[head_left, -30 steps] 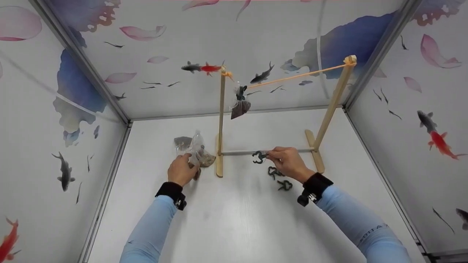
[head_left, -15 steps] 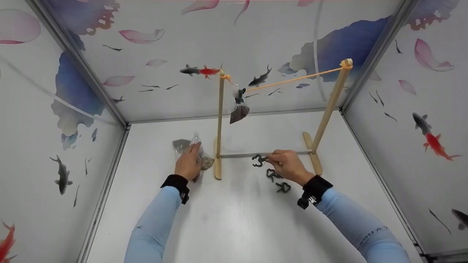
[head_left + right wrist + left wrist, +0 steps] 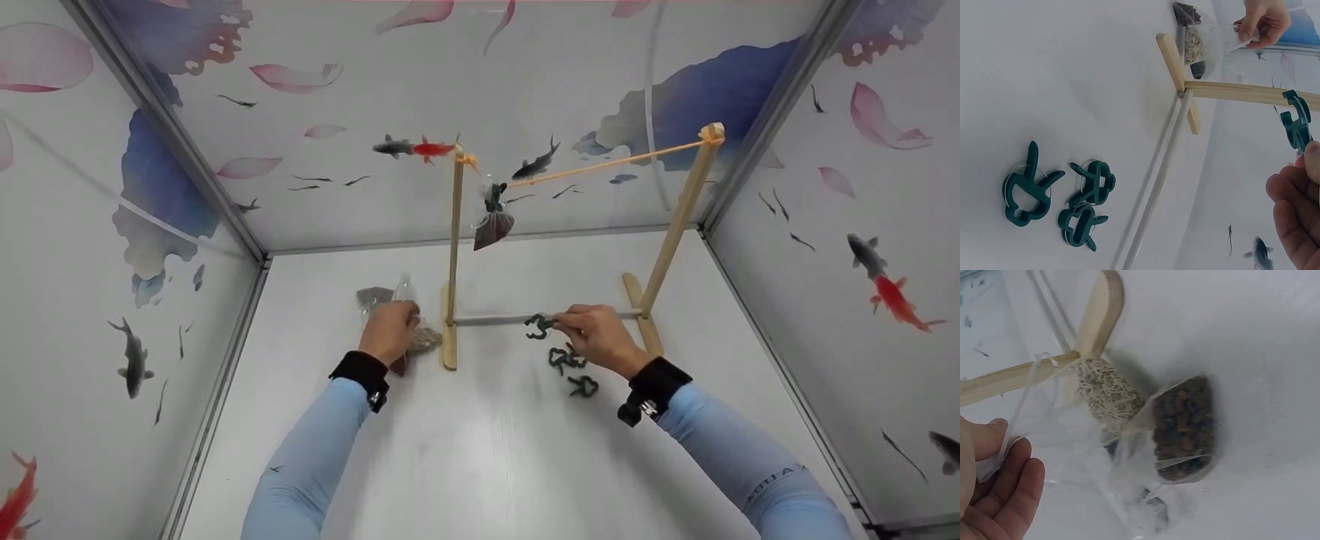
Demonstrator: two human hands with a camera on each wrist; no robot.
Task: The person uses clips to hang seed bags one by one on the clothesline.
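My left hand (image 3: 386, 334) pinches the top edge of a clear plastic bag, with pale shredded bits (image 3: 1107, 391) in its lower end. Beside it lie a bag of dark brown chunks (image 3: 1184, 430) and another dark-filled bag (image 3: 373, 297), partly covered. My right hand (image 3: 600, 337) pinches a dark green spring clip (image 3: 1297, 121) between thumb and fingers, above the white crossbar. Several loose green clips (image 3: 1027, 194) lie on the table below this hand. From an orange cord (image 3: 607, 162) hangs a dark-filled bag (image 3: 493, 231), gripped by a dark green clip (image 3: 494, 197).
A wooden frame stands on the white table (image 3: 480, 450), with a left post (image 3: 454, 240), a right post (image 3: 682, 217) and a white crossbar (image 3: 1158, 180) between their feet. Printed panels with fish and petals enclose the left, back and right sides.
My left hand has moved slightly right and up over the bags and now pinches the pale-filled bag higher up. The right hand holds its clip in nearly the same place.
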